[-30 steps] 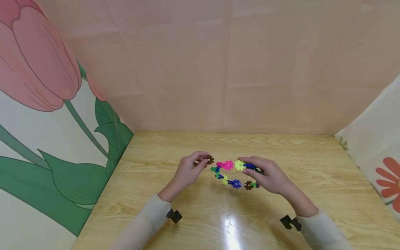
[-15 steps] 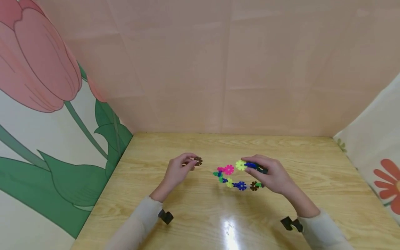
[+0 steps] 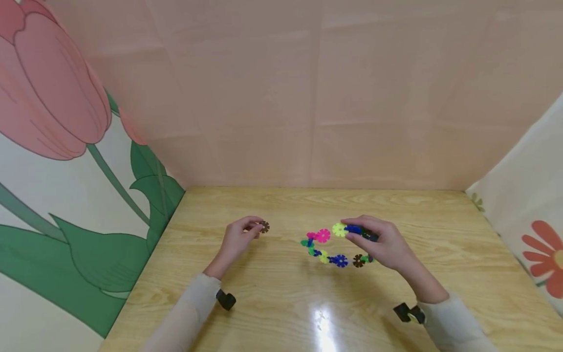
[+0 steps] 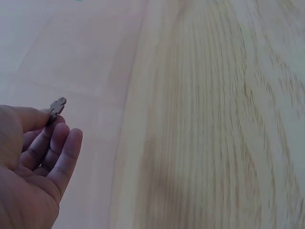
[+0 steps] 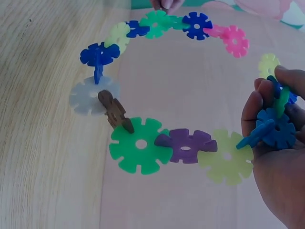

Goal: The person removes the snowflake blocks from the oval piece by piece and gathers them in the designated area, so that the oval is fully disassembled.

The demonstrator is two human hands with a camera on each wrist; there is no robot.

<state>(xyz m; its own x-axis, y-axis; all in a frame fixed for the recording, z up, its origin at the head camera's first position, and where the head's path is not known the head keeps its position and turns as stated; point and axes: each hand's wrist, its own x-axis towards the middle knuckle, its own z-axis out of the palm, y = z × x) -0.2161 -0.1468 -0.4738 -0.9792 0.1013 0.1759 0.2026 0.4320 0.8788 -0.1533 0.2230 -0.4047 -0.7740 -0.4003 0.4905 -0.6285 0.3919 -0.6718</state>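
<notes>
My left hand [image 3: 239,237] pinches a single brown notched disc [image 3: 265,227] between thumb and index finger, apart from the others. In the left wrist view, that brown disc [image 4: 58,106] is edge-on, and the other fingers curl loosely below it. My right hand [image 3: 384,239] grips one end of a chain of interlocked, coloured plastic snowflake discs [image 3: 340,260], with a yellow disc [image 3: 339,230] poking past the fingertips. The chain curves round in an open loop; a pink disc [image 5: 236,41] ends its far side, a gap away from the yellow one. My right fingers hide part of the chain.
A wood-grain table [image 3: 264,303] lies under both hands, with a bright reflection near its front. Behind it rises a pink cloth backdrop [image 3: 316,122]. Flower-printed panels flank the left [image 3: 88,210] and right [image 3: 528,234] sides.
My left hand has drawn away to the left with the brown disc, widening the distance from the chain. My right hand and the chain have shifted slightly right.
</notes>
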